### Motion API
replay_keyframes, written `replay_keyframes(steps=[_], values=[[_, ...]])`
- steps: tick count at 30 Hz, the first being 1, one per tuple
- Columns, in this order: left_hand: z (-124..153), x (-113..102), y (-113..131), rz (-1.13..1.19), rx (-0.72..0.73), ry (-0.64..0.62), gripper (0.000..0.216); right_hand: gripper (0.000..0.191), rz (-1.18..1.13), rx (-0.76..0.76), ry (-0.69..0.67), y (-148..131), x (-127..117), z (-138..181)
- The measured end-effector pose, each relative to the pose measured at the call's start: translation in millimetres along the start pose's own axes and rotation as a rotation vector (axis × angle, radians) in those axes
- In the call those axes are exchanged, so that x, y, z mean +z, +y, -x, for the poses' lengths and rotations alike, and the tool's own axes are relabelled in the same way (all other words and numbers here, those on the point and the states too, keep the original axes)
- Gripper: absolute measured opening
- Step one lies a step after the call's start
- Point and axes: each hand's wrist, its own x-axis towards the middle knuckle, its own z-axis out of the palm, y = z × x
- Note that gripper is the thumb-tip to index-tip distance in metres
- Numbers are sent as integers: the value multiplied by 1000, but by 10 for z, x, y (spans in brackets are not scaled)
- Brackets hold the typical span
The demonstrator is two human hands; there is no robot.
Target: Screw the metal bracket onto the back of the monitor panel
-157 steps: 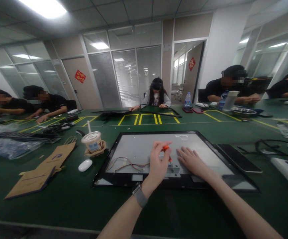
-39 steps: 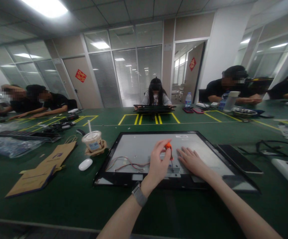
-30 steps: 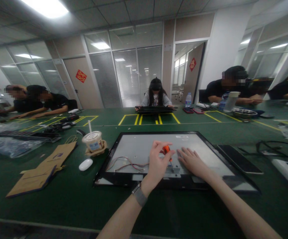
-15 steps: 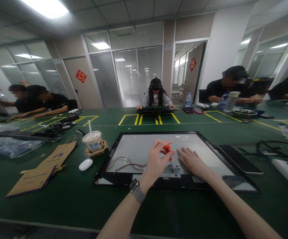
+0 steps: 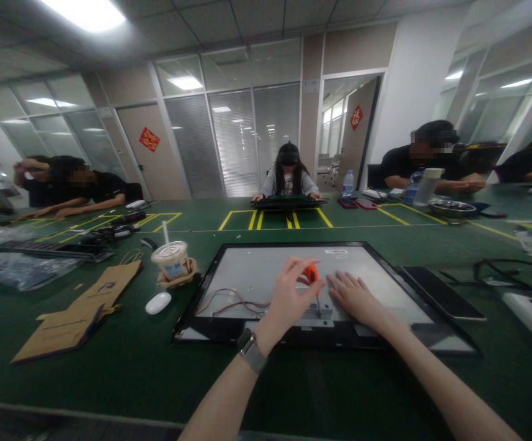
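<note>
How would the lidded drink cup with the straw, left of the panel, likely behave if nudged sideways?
The cup stands tall and narrow with a straw on top, so it probably tips easily. The brown holder around its base may steady it slightly. It looks light, likely sliding on the green table.

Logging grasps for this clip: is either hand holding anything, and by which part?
The left hand grips a small orange-handled screwdriver by its handle, tip down on the grey metal monitor back panel. The right hand holds nothing, resting flat on the panel.

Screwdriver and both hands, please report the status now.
Left hand grips orange screwdriver, tip down on metal bracket. Right hand flat on monitor back panel. Red wires lie left of bracket, apart from tip.
</note>
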Motion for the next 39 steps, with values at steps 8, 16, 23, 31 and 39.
replay_keyframes(steps=[8,16,23,31,39], values=[[-8,0,-59,12,-9,-10,41,55,-35,-12,51,40,88,-11],[-3,-6,12,59,-7,-27,44,55,-17,7,3,17,28,-13],[-11,-4,0,6,-33,26,34,54,-3,-1,26,21,56,-11],[-19,-28,-5,52,-31,-50,47,54,1,7,16,3,28,-4],[-40,-60,14,-17,-17,-22,39,54,1,8,-3,2,-7,5]])
